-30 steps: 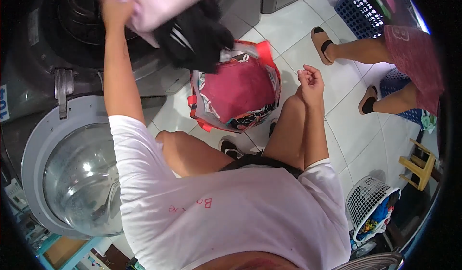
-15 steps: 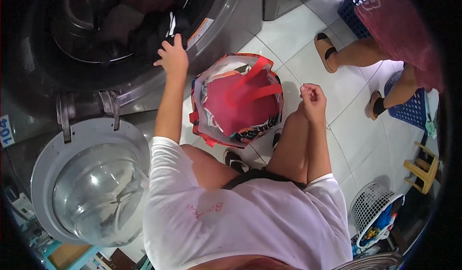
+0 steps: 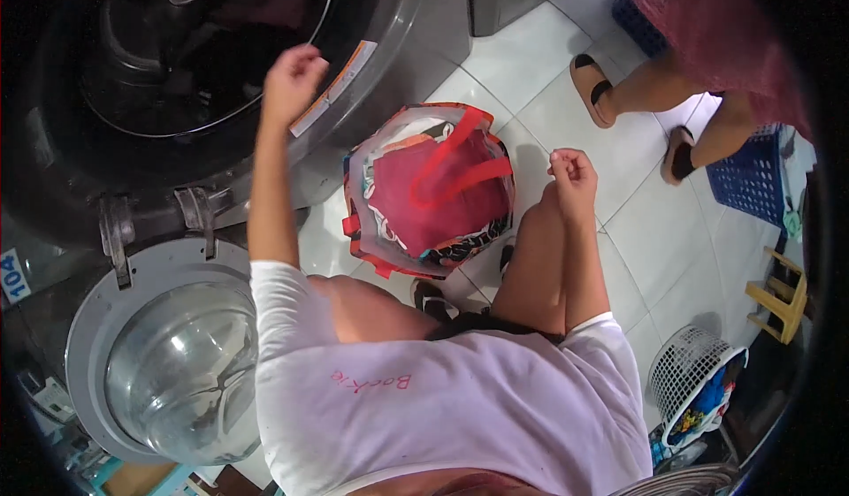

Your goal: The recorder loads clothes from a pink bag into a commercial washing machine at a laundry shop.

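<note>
My left hand [image 3: 296,80] hangs at the round opening of a front-loading washing machine [image 3: 424,32], its fingers curled in with nothing visible in them. Dark clothes [image 3: 239,49] lie in the shadowed drum beyond it. Over my knee, my right hand [image 3: 575,176] is loosely closed, thumb against the fingers, and holds nothing I can see. Between my feet and the machine stands a laundry bag [image 3: 356,182] with red handles, packed with clothes. A dark red cloth [image 3: 398,178] covers the top of that load. Neither hand touches the bag.
The machine's round glass door [image 3: 181,363] hangs open at my left. A person in dark red clothing and sandals [image 3: 592,89] stands at the far right by blue baskets [image 3: 747,182]. Nearer are a yellow stool [image 3: 778,297] and a white basket of clothes [image 3: 690,368].
My left hand let go of a dark garment with white stripes at the drum opening, drew back leftward and curled its fingers. My right hand stayed nearly still. The view shifted slightly.
</note>
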`<state>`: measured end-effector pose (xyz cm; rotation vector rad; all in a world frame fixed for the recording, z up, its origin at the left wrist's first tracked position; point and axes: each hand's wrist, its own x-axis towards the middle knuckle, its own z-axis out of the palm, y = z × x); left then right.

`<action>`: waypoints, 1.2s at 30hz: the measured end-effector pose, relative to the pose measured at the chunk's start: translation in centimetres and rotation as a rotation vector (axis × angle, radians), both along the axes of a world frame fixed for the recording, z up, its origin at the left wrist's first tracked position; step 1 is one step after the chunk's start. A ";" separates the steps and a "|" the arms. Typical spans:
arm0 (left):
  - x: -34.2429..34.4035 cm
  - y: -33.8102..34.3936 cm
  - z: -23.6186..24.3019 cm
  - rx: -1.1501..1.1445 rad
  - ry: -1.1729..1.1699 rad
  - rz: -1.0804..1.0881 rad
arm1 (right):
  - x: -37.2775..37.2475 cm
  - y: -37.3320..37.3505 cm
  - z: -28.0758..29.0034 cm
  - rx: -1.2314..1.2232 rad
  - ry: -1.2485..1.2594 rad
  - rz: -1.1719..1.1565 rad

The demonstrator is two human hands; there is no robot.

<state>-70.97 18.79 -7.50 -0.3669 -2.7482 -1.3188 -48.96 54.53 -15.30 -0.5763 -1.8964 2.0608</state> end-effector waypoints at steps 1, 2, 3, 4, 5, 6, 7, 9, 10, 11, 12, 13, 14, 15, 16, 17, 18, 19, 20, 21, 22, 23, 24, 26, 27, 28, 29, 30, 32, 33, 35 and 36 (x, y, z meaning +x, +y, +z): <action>2.2 1.5 -0.8 -0.026 -0.068 -0.124 | -0.1 0.0 -0.1 0.065 -0.007 0.053; 4.8 3.7 -1.2 -0.240 -0.181 -0.175 | 0.0 0.0 -0.4 0.130 -0.017 0.102; 6.2 3.8 -3.5 -0.462 -0.422 -0.277 | -0.3 -0.7 0.7 0.378 0.048 0.237; 8.0 3.6 -6.5 -0.823 -0.425 -0.354 | -1.0 -2.0 2.0 0.618 0.126 0.385; 9.2 4.7 -8.8 -1.100 -0.555 -0.577 | -1.2 -3.1 2.6 0.621 0.120 0.391; 11.4 5.7 -11.4 -1.120 -0.642 -0.463 | -1.5 -4.4 3.0 0.953 0.094 0.555; 13.4 6.8 -13.2 -1.136 -0.723 -0.357 | -1.7 -4.9 3.1 1.289 0.060 0.713; 16.4 9.4 -12.7 -1.036 -0.669 -0.344 | -1.6 -4.8 0.4 1.402 -0.158 0.823; 17.3 9.9 -12.5 -0.934 -0.617 -0.312 | -1.6 -4.8 -0.3 1.507 -0.368 0.939; 17.3 9.3 -12.6 -0.932 -0.629 -0.315 | -1.9 -4.5 -0.9 1.503 -0.374 0.950; 17.1 8.1 -12.6 -0.820 -0.591 -0.361 | -2.3 -4.2 -1.4 1.359 -0.473 0.864; 17.3 7.0 -12.5 -0.719 -0.559 -0.378 | -3.0 -4.3 -2.2 1.206 -0.541 0.792; 17.4 7.1 -12.6 -0.715 -0.560 -0.377 | -3.4 -3.1 -3.8 0.899 -0.348 0.491; 17.9 7.2 -12.6 -0.676 -0.519 -0.334 | -3.6 -1.6 -5.2 0.585 -0.158 0.194; 18.2 6.9 -12.7 -0.647 -0.482 -0.289 | -4.1 -1.1 -5.1 0.214 -0.111 0.014; 18.6 6.6 -12.7 -0.617 -0.447 -0.244 | -4.5 -0.7 -4.3 -0.157 -0.066 -0.164; 18.5 6.5 -12.7 -0.621 -0.451 -0.243 | -4.8 -0.3 -3.9 -0.162 -0.071 -0.163; 18.4 7.0 -12.6 -0.713 -0.444 -0.268 | -5.1 0.3 -3.4 -0.359 -0.066 -0.263; 18.2 7.2 -12.5 -0.804 -0.434 -0.291 | -5.2 0.6 -3.1 -0.557 -0.061 -0.362; 18.3 6.8 -13.1 -0.805 -0.438 -0.279 | -5.3 0.7 -2.9 -0.560 -0.063 -0.350; 18.0 6.6 -13.4 -0.801 -0.464 -0.391 | -5.2 0.9 -2.9 -0.559 -0.079 -0.374; 17.9 6.3 -13.5 -0.796 -0.491 -0.500 | -5.2 1.0 -2.8 -0.558 -0.093 -0.396; 18.8 6.3 -13.5 -0.763 -0.409 -0.477 | -5.3 1.0 -3.1 -0.572 -0.088 -0.397; 17.7 4.6 -13.2 -0.496 -0.428 -0.443 | -5.9 0.8 -3.5 -0.425 -0.111 -0.433; 17.0 3.1 -12.9 -0.222 -0.457 -0.395 | -6.1 0.7 -3.6 -0.433 -0.099 -0.437; 15.7 2.0 -10.5 -0.309 -0.419 -0.222 | -6.2 0.5 -3.7 -0.413 -0.107 -0.415; 13.7 0.3 -7.8 -0.381 -0.279 -0.121 | -6.0 0.6 -3.6 -0.385 -0.114 -0.400; 12.0 -3.1 -6.4 -0.214 -0.423 0.241 | -5.8 0.5 -2.7 -0.398 -0.137 -0.391; 6.7 -6.5 0.0 0.861 -0.257 0.460 | -5.2 1.3 -2.4 -0.382 -0.153 -0.411; 4.2 -7.6 4.1 0.987 -0.118 0.328 | -5.2 1.4 -2.3 -0.380 -0.167 -0.409; 2.3 -8.3 11.3 0.858 0.163 0.433 | -5.8 0.4 -1.8 -0.416 -0.178 -0.383; 1.7 -7.2 13.1 0.798 0.081 0.655 | -5.8 0.4 -1.8 -0.432 -0.187 -0.396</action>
